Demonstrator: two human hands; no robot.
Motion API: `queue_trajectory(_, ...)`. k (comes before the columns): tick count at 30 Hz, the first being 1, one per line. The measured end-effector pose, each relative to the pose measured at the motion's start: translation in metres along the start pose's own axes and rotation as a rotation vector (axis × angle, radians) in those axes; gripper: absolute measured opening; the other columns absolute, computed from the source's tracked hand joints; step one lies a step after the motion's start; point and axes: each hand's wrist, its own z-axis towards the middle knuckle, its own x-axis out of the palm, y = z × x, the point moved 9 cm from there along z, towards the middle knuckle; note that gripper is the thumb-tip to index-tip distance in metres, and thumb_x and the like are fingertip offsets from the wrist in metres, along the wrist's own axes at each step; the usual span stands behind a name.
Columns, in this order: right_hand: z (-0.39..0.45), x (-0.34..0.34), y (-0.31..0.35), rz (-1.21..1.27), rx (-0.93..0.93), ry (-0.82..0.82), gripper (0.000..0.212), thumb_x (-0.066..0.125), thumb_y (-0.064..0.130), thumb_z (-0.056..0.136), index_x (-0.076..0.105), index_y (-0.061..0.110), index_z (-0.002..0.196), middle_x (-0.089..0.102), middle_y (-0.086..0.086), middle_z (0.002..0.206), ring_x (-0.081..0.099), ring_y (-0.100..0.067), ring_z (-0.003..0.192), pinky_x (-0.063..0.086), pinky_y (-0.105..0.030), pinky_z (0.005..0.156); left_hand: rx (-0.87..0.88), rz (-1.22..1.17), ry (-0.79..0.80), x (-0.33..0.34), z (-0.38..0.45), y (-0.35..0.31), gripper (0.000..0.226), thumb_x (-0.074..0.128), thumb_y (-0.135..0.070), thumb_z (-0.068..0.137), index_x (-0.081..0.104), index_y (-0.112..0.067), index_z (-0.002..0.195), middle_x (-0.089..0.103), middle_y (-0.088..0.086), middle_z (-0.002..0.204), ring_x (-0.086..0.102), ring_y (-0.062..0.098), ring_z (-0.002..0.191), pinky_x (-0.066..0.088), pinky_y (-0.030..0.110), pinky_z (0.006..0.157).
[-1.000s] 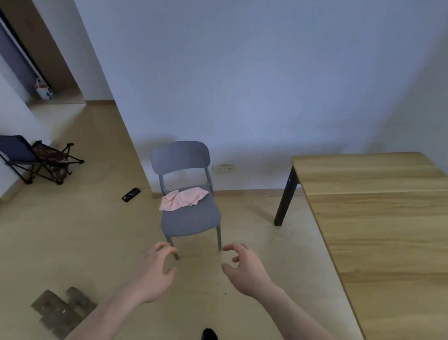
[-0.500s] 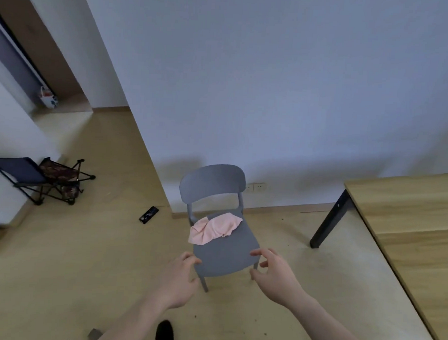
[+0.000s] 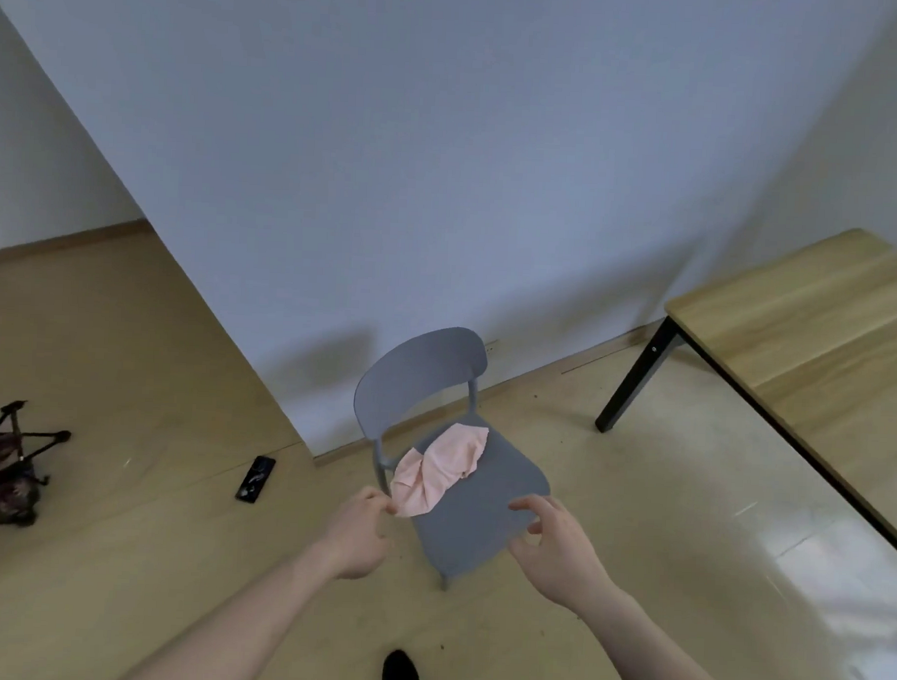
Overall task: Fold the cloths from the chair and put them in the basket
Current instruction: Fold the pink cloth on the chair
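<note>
A crumpled pink cloth (image 3: pixel 441 468) lies on the seat of a grey plastic chair (image 3: pixel 485 511) that stands against the white wall. My left hand (image 3: pixel 358 533) reaches toward the cloth's near left corner, fingertips at its edge; whether they pinch it I cannot tell for sure. My right hand (image 3: pixel 561 545) hovers over the seat's front right corner with fingers spread and nothing in it. No basket is in view.
A wooden table with black legs (image 3: pixel 806 345) stands at the right. A dark remote-like object (image 3: pixel 255 478) lies on the floor left of the chair. A folding stool (image 3: pixel 4 464) sits at the far left. My dark shoe (image 3: pixel 401 674) shows at the bottom.
I have come closer to the chair, which now looks larger and more central. Both hands have moved forward to the seat, the left one reaching the cloth's edge.
</note>
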Motion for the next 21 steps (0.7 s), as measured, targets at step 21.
queue_trajectory(21,0.016,0.119,-0.017,0.15,0.338,-0.195,0.042,0.064,0.027,0.093,0.054,0.037,0.132,0.049,0.019,0.125,0.059,-0.005,0.106,0.048,-0.022,0.086,0.167,0.202,0.282,0.044,0.158,0.077,0.052,0.052,-0.015,0.085,0.056,-0.025,0.136,0.032,-0.007,0.15,0.052,0.018,0.126,0.048,0.034,0.101)
